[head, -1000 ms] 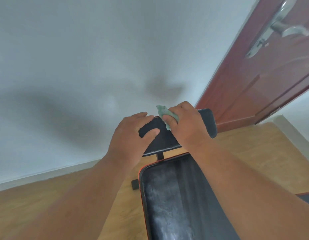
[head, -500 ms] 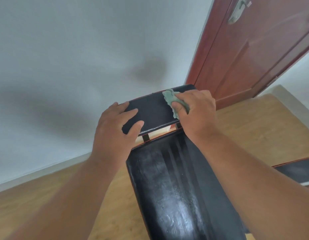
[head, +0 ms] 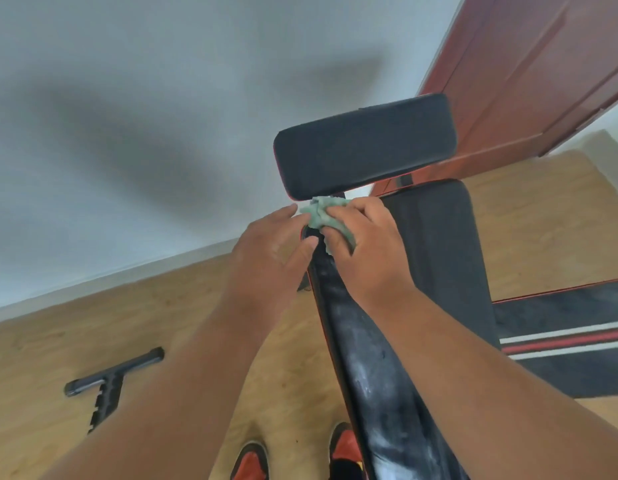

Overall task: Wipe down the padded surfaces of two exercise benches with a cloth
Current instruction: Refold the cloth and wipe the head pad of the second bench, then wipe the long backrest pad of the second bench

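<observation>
I see my right hand (head: pixel 366 251) clenching the bunched green cloth (head: pixel 323 216) at the long pad's (head: pixel 435 258) 12 o'clock end, below the headrest pad (head: pixel 366 143). My left hand (head: pixel 269 251) lies relaxed, touching the cloth. It looks soft and light; the vinyl looks slick, so I'd grip it wadded.

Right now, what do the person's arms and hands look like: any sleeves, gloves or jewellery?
Both forearms are bare to the frame's edge: no sleeves in view. The left hand and right hand wear no gloves, and no rings, watch or bands show.
</observation>
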